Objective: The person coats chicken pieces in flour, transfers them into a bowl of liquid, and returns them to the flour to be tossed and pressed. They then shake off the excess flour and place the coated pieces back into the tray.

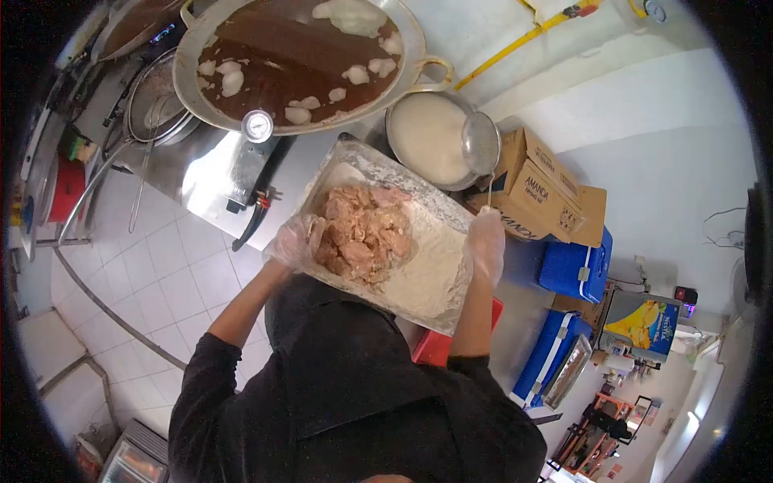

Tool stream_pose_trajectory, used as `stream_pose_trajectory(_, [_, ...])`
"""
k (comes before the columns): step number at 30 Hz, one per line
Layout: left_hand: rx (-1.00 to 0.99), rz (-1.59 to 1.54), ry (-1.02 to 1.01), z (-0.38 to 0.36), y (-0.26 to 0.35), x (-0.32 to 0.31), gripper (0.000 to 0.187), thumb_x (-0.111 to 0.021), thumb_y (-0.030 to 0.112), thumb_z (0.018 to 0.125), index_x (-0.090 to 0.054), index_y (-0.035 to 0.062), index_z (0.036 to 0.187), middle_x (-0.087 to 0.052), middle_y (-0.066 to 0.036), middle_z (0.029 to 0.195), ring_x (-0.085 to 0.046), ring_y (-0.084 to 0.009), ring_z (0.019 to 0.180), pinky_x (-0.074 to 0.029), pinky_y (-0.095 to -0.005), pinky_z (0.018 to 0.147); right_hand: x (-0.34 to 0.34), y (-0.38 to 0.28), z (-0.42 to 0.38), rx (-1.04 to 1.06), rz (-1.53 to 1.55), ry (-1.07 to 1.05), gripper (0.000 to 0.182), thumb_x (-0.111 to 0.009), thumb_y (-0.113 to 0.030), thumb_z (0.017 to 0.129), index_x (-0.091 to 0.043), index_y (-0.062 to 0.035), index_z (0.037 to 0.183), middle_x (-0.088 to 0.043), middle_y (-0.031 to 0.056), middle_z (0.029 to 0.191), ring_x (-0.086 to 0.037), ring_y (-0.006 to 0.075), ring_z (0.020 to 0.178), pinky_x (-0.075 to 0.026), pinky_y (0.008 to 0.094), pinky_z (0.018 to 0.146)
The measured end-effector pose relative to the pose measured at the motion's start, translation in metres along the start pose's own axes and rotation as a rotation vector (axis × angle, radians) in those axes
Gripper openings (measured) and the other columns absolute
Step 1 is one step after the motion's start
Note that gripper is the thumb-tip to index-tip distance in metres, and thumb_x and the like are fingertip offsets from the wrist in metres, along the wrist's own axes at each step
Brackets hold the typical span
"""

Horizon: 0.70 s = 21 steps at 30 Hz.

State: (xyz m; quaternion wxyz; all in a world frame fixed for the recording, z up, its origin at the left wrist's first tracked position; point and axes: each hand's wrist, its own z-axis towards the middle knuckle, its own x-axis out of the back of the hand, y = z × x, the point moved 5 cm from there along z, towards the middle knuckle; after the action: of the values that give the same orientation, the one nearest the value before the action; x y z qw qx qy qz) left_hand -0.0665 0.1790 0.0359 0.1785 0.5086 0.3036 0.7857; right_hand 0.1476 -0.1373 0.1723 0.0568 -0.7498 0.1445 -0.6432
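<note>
Metal counter (302,161) is gleaming by a tiled floor (185,282); pan (412,56) and bowl (390,133) are crowding the far edge of the tray (394,167). Left hand (291,244) and right hand (486,245) are clasping its opposite ends.

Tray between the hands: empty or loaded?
Loaded: the tray holds pink meat pieces near the left hand, white powder toward the right hand.

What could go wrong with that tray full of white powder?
If the tray tips, the loose white powder could slide over its rim and make a mess. The right grip is close to the handle of the strainer, so it might knock it. And if a meat chunk fell into the brown liquid nearby, it could splash, though I can't tell how hot that is.
</note>
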Motion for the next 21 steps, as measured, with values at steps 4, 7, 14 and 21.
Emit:
stream_pose_trajectory(4, [0.043,-0.029,-0.004,0.000,-0.004,-0.003,0.015,-0.060,0.019,0.091,-0.062,0.0045,0.087,-0.064,-0.017,0.080,-0.062,-0.0392,0.075,-0.051,-0.0455,0.067,-0.056,0.012,0.086,0.200,-0.250,0.184,0.030,-0.045,-0.021,0.092,-0.064,0.0018,0.099,-0.064,0.0297,0.108,-0.059,0.0465,0.106,-0.048,0.0496,0.088])
stream_pose_trajectory(7, [0.081,0.004,-0.051,0.000,-0.005,-0.003,0.014,-0.061,0.018,0.090,-0.061,0.0046,0.088,-0.064,-0.017,0.080,-0.062,-0.0397,0.075,-0.051,-0.0458,0.065,-0.099,0.021,0.129,0.352,-0.314,0.134,0.026,-0.048,-0.017,0.088,-0.066,0.0025,0.087,-0.066,0.0264,0.100,-0.064,0.0418,0.095,-0.052,0.0461,0.078])
stream_pose_trajectory(14, [-0.168,0.136,0.021,-0.003,0.003,-0.001,0.012,-0.060,0.017,0.091,-0.061,0.0057,0.090,-0.064,-0.018,0.082,-0.062,-0.0403,0.073,-0.051,-0.0477,0.063,-0.122,0.004,0.151,0.262,-0.166,-0.346,0.023,-0.053,-0.013,0.088,-0.065,0.0009,0.101,-0.067,0.0159,0.087,-0.067,0.0276,0.078,-0.053,0.0370,0.069])
stream_pose_trajectory(21, [-0.035,0.158,-0.215,0.000,0.001,-0.005,0.018,-0.049,0.021,0.096,-0.059,0.0056,0.097,-0.062,-0.016,0.090,-0.062,-0.0368,0.082,-0.051,-0.0465,0.068,-0.180,-0.001,0.175,0.307,0.185,-0.473,0.024,-0.048,-0.021,0.095,-0.063,-0.0038,0.096,-0.059,0.0071,0.072,-0.057,0.0206,0.061,-0.045,0.0359,0.056])
